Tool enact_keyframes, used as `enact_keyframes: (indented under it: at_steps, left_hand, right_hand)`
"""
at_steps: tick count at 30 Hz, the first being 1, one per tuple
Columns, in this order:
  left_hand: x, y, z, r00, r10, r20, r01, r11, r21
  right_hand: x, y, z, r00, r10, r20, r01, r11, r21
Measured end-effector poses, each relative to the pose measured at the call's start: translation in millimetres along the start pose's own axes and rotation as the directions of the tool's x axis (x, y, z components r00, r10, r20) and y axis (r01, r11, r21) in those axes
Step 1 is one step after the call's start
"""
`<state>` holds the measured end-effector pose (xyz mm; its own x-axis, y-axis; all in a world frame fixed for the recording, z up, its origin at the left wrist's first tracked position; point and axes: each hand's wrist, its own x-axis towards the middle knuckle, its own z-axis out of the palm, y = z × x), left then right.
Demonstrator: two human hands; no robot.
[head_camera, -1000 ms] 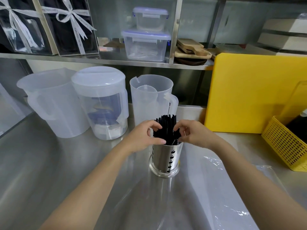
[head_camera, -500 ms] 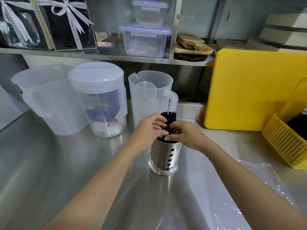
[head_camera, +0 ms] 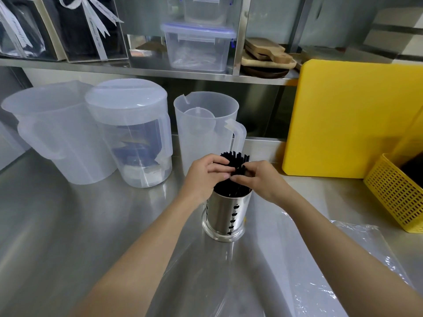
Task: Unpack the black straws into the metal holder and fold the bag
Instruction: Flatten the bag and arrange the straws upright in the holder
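A bundle of black straws (head_camera: 235, 160) stands upright in the shiny metal holder (head_camera: 226, 213), which sits on the steel counter at centre. My left hand (head_camera: 203, 175) wraps the bundle from the left, above the holder's rim. My right hand (head_camera: 258, 179) pinches the straws from the right, and its fingertips meet the left hand's in front of the bundle. The clear plastic bag (head_camera: 309, 271) lies flat and empty on the counter in front of the holder, under my forearms.
Three translucent plastic jugs (head_camera: 135, 138) stand behind and left of the holder. A yellow cutting board (head_camera: 348, 115) leans at the back right, with a yellow mesh basket (head_camera: 393, 193) beside it. A shelf above carries clear containers (head_camera: 199, 46) and wooden boards.
Both hands have closed in around the straw bundle, fingertips now touching in front of it. The straws' tops, spread wider a second ago, stand gathered tighter.
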<state>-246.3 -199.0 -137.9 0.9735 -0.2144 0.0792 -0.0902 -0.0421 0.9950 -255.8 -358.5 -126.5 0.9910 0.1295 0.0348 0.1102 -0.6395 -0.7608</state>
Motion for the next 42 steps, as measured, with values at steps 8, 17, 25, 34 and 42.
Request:
enact_keyframes:
  at_steps: [8, 17, 25, 34, 42]
  left_hand:
    - [-1, 12, 4, 0.996, -0.066, -0.054, 0.052, 0.975, -0.216]
    - [-1, 6, 3, 0.990, 0.025, -0.142, -0.026, 1.000, -0.002]
    - [-3, 16, -6, 0.984, 0.135, -0.112, -0.131, 0.990, 0.046]
    - [4, 29, 12, 0.980, 0.150, 0.130, -0.171, 0.969, 0.177]
    - [4, 28, 16, 0.994, 0.059, 0.095, -0.062, 0.997, 0.034]
  right_hand:
    - [-1, -5, 0, 0.999, -0.028, -0.038, 0.031, 0.996, 0.089]
    - [0, -8, 0, 0.999, -0.033, -0.030, 0.035, 0.998, 0.044]
    - [-1, -14, -12, 0.994, -0.083, -0.075, 0.092, 0.988, 0.125]
    - [0, -33, -29, 0.984, -0.136, -0.119, 0.146, 0.986, 0.081]
    - [-3, -31, -27, 0.990, -0.095, -0.108, 0.112, 0.979, 0.169]
